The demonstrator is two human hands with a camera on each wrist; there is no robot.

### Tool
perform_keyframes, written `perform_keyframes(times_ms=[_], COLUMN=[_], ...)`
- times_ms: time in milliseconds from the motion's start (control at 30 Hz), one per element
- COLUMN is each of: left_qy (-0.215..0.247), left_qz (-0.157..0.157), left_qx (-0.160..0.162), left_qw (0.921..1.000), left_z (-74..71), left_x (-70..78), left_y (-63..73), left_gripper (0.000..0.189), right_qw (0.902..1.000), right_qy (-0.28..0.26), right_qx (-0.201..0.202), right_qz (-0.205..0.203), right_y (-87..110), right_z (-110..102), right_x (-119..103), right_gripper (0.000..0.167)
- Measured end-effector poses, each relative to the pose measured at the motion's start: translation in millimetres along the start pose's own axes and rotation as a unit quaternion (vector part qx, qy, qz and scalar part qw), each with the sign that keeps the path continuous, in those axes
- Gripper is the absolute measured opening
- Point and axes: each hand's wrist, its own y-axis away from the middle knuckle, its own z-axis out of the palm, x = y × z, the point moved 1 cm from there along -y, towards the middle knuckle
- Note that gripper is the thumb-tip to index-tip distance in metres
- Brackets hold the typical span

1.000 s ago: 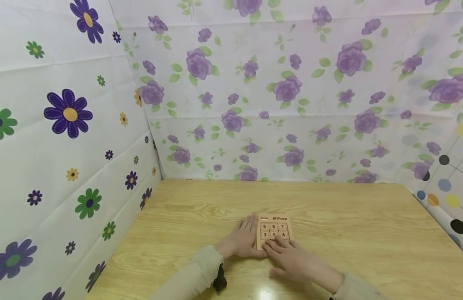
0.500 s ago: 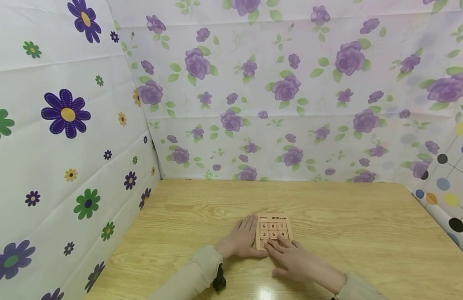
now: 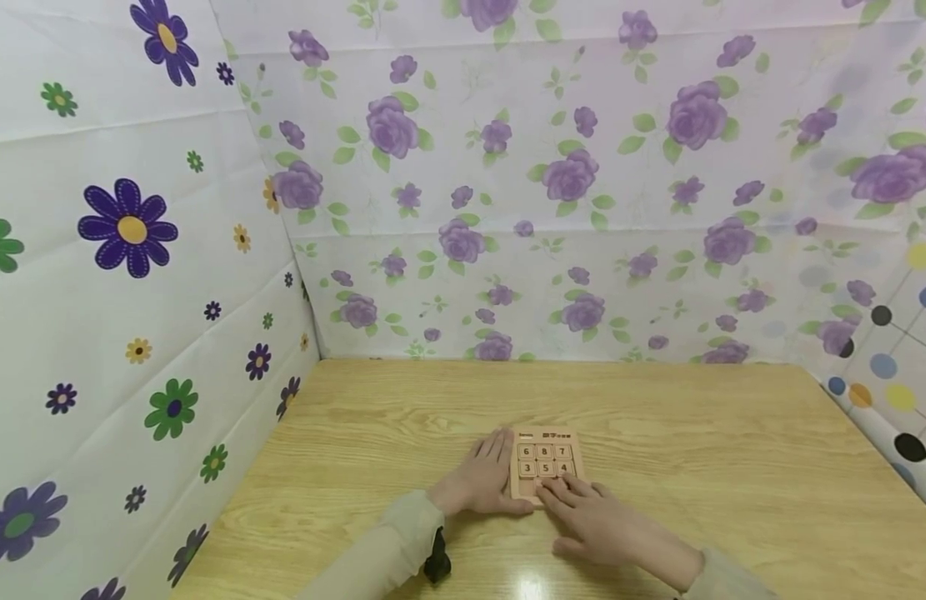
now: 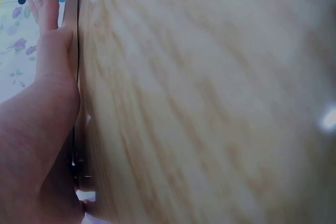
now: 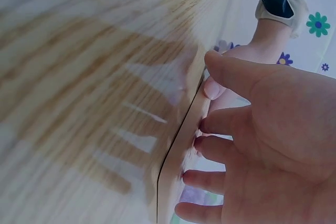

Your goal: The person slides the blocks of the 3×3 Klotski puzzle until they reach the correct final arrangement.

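A wooden number slide puzzle [image 3: 558, 435] lies flat on the table, its top rows reading 6, 8, 7 and 3, 5, 4. My left hand [image 3: 479, 477] rests along its left side with straight fingers, the thumb at the near left corner. From the near right, my right hand [image 3: 598, 521] reaches over the bottom row, fingertips on the tiles there and hiding most of them. A bare slot shows at the bottom left of the grid. In the right wrist view the fingers [image 5: 205, 182] are extended over the puzzle's edge [image 5: 181, 156], the thumb held apart.
The wood-grain table [image 3: 402, 400] reaches back to a floral cloth wall [image 3: 447, 167]. Another patterned cloth [image 3: 230, 275] closes off the left, and a dotted one [image 3: 883, 392] the right. A black strap [image 3: 437, 558] hangs at my left wrist.
My right fingertips have slid slightly right along the bottom row, and the bottom-left slot now shows bare. My left hand keeps its place on the puzzle; the view has shifted slightly.
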Motion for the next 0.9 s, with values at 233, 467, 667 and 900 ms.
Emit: perform_keyframes(times_ms=[233,467,667,900], left_qy=[0.005,0.002,0.004,0.008], left_qz=[0.005,0.006,0.003,0.0], left_qx=[0.01,0.01,0.006,0.004], left_qw=[0.9999,0.9999,1.0,1.0], left_z=[-1.3,-1.0,-0.7,0.0], left_x=[-1.1,-1.2,-1.0,-0.4], left_y=[1.0,0.9,0.6,0.3], left_gripper=[0.121,0.121,0.121,0.122], right_qw=[0.9999,0.9999,0.9998,0.9999], right_qy=[-0.008,-0.011,-0.021,-0.014], right_qx=[0.003,0.0,-0.001,-0.001], right_qz=[-0.006,-0.004,-0.004,-0.007], right_y=[2.0,4.5,5.7,6.3], right_z=[-0.4,0.2,-2.4,-3.1], right_x=[3.3,6.0,5.1,4.9], right_gripper=[0.073,0.072,0.072,0.073])
